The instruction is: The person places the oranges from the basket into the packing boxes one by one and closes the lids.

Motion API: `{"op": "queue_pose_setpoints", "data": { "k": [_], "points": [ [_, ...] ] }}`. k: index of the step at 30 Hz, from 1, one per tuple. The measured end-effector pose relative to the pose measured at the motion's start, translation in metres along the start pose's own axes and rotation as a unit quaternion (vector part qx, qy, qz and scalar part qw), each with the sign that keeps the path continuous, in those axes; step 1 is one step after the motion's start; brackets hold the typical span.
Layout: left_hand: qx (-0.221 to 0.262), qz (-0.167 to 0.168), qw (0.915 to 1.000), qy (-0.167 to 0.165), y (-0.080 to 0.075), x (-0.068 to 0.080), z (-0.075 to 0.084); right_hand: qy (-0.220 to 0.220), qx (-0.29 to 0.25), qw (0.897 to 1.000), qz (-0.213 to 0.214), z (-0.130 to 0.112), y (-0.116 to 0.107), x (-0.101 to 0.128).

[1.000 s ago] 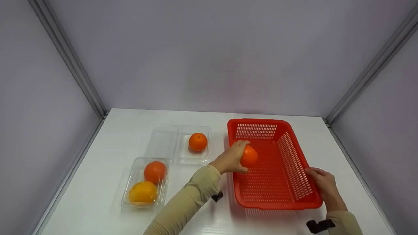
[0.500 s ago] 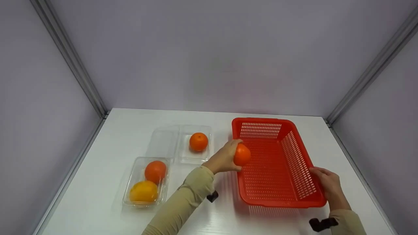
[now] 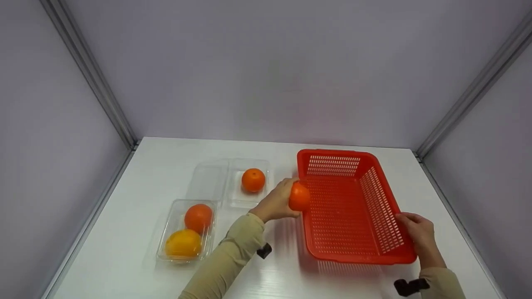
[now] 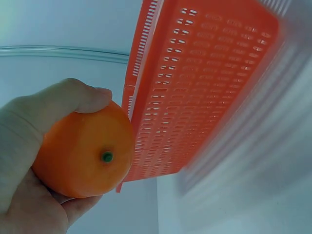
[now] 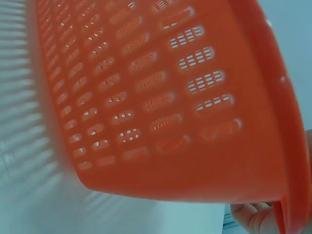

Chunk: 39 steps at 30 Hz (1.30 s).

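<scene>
My left hand [image 3: 276,202] grips an orange [image 3: 299,197], thumb on one side and fingers round the other. In the head view the orange overlaps the left rim of a red plastic basket [image 3: 384,187]. The left wrist view shows the held orange [image 4: 87,151] with its green stem spot, beside the basket's slotted outer wall [image 4: 195,83]. My right hand [image 3: 420,233] holds the basket's right rim near its front corner. Part of that hand [image 5: 256,217] shows past the rim in the right wrist view. Nothing lies inside the basket.
A clear clamshell box [image 3: 232,203] lies with its lid folded out to the left; an orange [image 3: 253,180] sits in it. Nearer, another clear box [image 3: 162,253] contains an orange fruit [image 3: 198,218] and a yellow fruit [image 3: 183,244]. All stand on a white table [image 3: 124,232] with walls behind and beside.
My left hand has carried the orange leftward from over the basket's inside to its left rim. The basket and my right hand have shifted slightly right.
</scene>
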<state>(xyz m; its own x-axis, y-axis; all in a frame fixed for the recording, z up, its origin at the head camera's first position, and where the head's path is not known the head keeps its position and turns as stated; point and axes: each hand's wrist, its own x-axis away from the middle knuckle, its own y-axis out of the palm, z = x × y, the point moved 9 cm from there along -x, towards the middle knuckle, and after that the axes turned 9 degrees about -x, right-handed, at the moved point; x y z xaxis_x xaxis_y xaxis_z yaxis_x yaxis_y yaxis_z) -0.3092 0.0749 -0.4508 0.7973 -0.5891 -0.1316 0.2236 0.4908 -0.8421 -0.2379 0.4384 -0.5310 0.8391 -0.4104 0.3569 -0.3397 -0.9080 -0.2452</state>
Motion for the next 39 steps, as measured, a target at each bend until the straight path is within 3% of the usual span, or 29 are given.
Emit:
{"op": "queue_pose_setpoints", "data": {
  "k": [9, 17, 26, 29, 39],
  "points": [
    [0.031, 0.013, 0.9994, -0.010, -0.002, 0.005, -0.009, -0.058, 0.084, 0.994, 0.045, -0.015, -0.002, 0.010],
    [0.041, 0.023, 0.9986, -0.025, -0.007, 0.011, -0.020, -0.141, 0.171, 0.971, 0.087, -0.039, 0.004, 0.028],
    [0.053, 0.022, 0.9968, -0.056, -0.009, 0.016, -0.032, -0.170, 0.177, 0.965, 0.094, -0.054, 0.013, 0.040],
    [0.054, 0.021, 0.9963, -0.063, -0.009, 0.017, -0.036, -0.168, 0.171, 0.967, 0.086, -0.056, 0.017, 0.042],
    [0.072, 0.031, 0.9948, -0.065, -0.009, 0.022, -0.042, -0.188, 0.173, 0.963, 0.080, -0.061, 0.032, 0.045]
  ]
}}
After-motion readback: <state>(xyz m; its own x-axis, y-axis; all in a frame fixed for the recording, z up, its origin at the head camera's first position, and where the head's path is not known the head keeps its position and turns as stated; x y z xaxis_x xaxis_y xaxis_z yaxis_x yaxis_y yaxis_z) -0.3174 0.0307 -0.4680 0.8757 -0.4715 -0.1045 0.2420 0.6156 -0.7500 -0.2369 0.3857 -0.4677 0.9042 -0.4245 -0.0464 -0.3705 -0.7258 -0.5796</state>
